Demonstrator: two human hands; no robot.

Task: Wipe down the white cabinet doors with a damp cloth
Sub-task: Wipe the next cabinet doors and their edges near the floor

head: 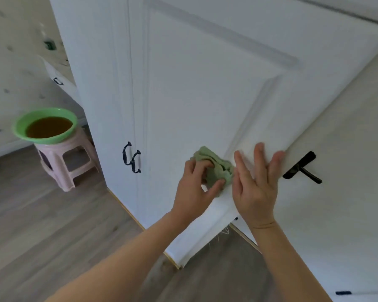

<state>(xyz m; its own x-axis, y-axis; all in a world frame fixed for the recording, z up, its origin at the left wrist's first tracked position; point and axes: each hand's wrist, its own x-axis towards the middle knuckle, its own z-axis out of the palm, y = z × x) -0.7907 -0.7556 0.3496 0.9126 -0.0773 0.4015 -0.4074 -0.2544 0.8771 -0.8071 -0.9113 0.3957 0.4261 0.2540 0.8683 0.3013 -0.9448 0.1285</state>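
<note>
Green cloth, bunched, pressed against the open white door low on its panel, near the door's free edge. Left hand: fingers and thumb curled round the cloth, the grip clamped on it. Right hand: just right of the cloth, fingers straight and spread, palm toward the door's edge; the fingertips reach that edge, but contact cannot be confirmed. Both forearms bare.

Cabinet doors to the left of the open one: white, shut, bearing a pair of dark curved handles side by side.

Room door, pale, behind the open cabinet door on the right, with a black lever handle.

Basin, green, holding brown water, standing on a pink plastic stool left of the cabinet.

Floor: grey wood-look planks, with a light wooden strip along the cabinet's foot.

Wall at far left: pale, patterned with small dark marks. A second white unit with one dark handle stands against it, partly hidden.
</note>
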